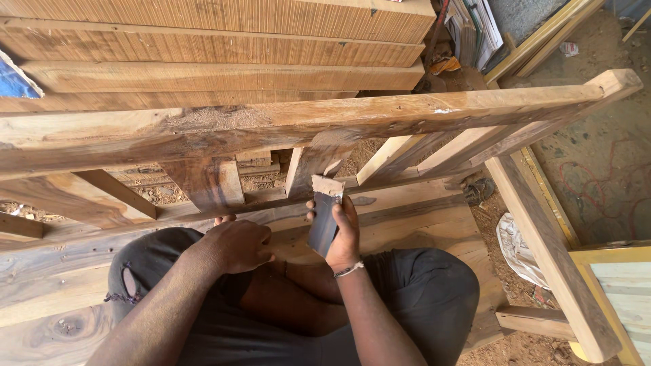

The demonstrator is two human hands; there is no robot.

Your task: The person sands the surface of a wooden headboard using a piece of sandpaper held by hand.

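Note:
My right hand (344, 234) is wrapped around a dark folded sheet of sandpaper (324, 215), held upright against the foot of a wooden slat (313, 161). The slat belongs to a wooden frame whose thick top rail (285, 125) runs across in front of me. My left hand (234, 245) rests on my left knee, fingers curled, with nothing seen in it. A thin bracelet sits on my right wrist. I sit on wide wooden planks (413, 224) with my knees bent, in dark trousers torn at the left knee.
A stack of wooden boards (217, 47) lies beyond the frame. The frame's end post (542, 244) runs down the right side. A crumpled white bag (519, 247) lies on the sawdust-covered ground. A yellow-edged panel (620, 291) stands at the right.

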